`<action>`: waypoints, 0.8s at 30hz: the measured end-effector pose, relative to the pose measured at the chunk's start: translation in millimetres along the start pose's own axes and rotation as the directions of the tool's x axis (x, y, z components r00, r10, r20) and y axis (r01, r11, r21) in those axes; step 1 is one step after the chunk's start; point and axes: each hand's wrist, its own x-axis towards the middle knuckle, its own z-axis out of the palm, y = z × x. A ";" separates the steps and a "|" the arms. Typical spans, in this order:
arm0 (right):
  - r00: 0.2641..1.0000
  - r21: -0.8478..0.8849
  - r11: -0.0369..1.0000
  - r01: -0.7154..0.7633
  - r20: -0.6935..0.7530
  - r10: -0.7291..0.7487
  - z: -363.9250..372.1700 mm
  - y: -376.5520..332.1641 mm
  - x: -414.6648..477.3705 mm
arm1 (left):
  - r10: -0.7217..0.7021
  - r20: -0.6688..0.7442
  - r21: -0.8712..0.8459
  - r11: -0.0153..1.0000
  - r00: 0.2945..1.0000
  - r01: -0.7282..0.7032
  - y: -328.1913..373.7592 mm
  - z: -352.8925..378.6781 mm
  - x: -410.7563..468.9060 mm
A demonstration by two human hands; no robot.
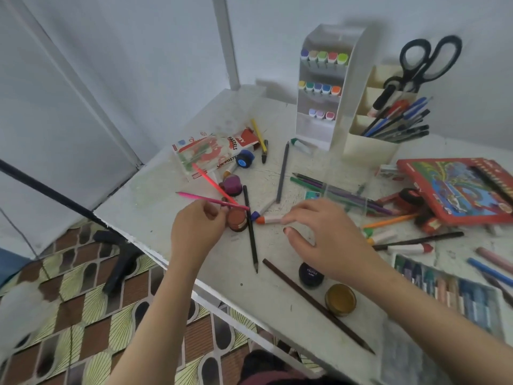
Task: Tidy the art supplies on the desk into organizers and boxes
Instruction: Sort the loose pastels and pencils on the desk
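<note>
My left hand (197,229) pinches a pink pencil (194,196) that points left over the desk; a second, red-pink pencil (213,182) crosses just above it. A brown paint jar (237,221) sits right beside that hand. My right hand (327,240) reaches left, its fingertips at the end of a white marker with an orange cap (268,219), the thumb a little apart below it. A black pencil (252,234) lies between my hands. At the back stand a white marker organizer (311,126) and a cream pen holder (369,151).
Loose pencils, markers and paint jars are scattered over the white desk (216,276). An oil pastel box (205,154) lies at the back left, a red pencil tin (458,190) at right, an open pastel tray (449,293) at front right. Scissors (424,62) stand in the holder.
</note>
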 end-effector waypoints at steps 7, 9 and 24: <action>1.000 -0.001 1.000 -0.028 -0.014 0.027 -3.3 2.7 -6.7 | -0.010 0.075 0.061 0.998 0.997 0.006 8.1 -6.3 3.8; 0.999 0.002 1.000 -0.027 -0.030 0.027 -5.4 3.4 -8.4 | 0.001 0.072 0.076 0.997 0.997 -0.007 11.7 -11.5 0.8; 0.992 0.011 0.996 -0.083 -0.097 0.084 -25.5 10.9 -27.9 | 0.277 0.095 -0.131 0.956 0.956 -0.264 81.0 -43.3 -37.0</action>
